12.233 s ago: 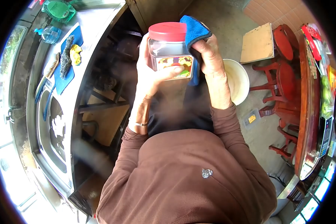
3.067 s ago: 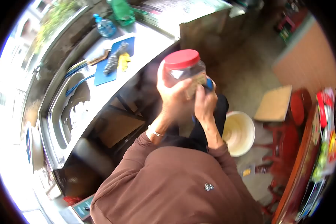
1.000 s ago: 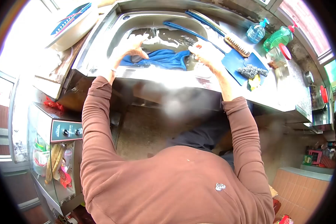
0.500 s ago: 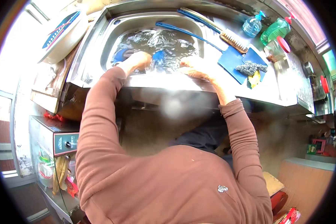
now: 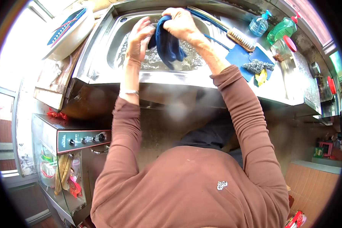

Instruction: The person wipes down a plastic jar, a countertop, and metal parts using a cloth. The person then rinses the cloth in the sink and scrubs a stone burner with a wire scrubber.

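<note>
A wet, dark-blue glove (image 5: pixel 167 45) hangs over the stainless steel sink, finger-like lobes at its lower end. My right hand (image 5: pixel 180 24) grips its upper edge. Left of it, my left hand (image 5: pixel 138 40) is raised with fingers apart, close to the glove's dark edge; no hold on it shows. Beneath both hands, rippling water lies in the sink (image 5: pixel 112 49).
Right of the sink lie a scrub brush (image 5: pixel 240 40), blue dustpan-like pieces (image 5: pixel 235 57), a steel scourer (image 5: pixel 257 66) and a yellow scrap (image 5: pixel 261 77). Behind them stand soap bottles (image 5: pixel 259 26) and a red-lidded jar (image 5: pixel 283 49). A white basin (image 5: pixel 70 40) is at left.
Both hands have risen from the sink water. My right hand has lifted the blue glove out, while my left hand has come up with its fingers spread.
</note>
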Action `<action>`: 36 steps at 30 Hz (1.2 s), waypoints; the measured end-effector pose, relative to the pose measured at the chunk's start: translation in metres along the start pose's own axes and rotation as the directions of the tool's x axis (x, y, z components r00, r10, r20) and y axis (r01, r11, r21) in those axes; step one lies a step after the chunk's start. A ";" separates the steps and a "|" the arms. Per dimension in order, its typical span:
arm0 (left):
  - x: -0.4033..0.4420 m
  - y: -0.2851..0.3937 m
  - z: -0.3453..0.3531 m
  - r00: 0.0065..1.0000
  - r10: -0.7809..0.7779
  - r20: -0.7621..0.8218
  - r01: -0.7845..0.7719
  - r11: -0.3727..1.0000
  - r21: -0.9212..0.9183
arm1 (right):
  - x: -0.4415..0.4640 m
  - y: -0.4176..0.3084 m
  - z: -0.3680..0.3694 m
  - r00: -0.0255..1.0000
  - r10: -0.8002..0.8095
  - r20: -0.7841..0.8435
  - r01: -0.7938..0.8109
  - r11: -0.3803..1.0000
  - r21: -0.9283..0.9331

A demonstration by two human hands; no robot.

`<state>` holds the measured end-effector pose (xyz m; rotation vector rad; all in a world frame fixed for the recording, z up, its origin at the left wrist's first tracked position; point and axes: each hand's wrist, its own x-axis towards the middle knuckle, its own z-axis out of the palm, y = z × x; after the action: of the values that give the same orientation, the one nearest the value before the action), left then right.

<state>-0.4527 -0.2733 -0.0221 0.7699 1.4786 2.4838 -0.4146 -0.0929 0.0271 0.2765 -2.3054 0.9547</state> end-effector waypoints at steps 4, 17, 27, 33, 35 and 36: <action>-0.055 -0.010 0.038 0.713 -0.339 -0.614 0.293 0.939 -0.178 | 0.022 -0.012 -0.022 0.981 0.177 -0.079 -0.175 0.984 0.035; 0.059 -0.090 0.012 0.917 -0.361 -0.172 0.225 0.822 -0.523 | -0.071 -0.005 -0.020 0.834 0.530 0.156 -0.528 0.682 0.505; 0.038 0.015 0.050 0.917 -0.331 0.223 0.301 0.941 0.157 | -0.078 0.029 -0.017 0.907 0.393 -0.152 -0.280 0.831 0.480; 0.042 0.030 0.058 0.868 -0.367 0.335 0.227 0.892 0.391 | -0.037 0.047 -0.023 0.823 0.354 0.444 -0.566 0.457 0.686; 0.044 0.027 0.057 0.901 -0.340 0.270 0.251 0.915 0.316 | -0.044 0.041 -0.024 0.740 0.467 0.484 -0.672 0.544 0.503; 0.045 0.023 0.055 0.919 -0.310 0.243 0.258 0.940 0.222 | -0.052 0.041 -0.019 0.784 0.442 0.437 -0.620 0.511 0.595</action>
<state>-0.4611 -0.2248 0.0344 0.8222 1.6025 1.9591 -0.3820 -0.0529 -0.0175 -0.0537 -2.1170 2.2797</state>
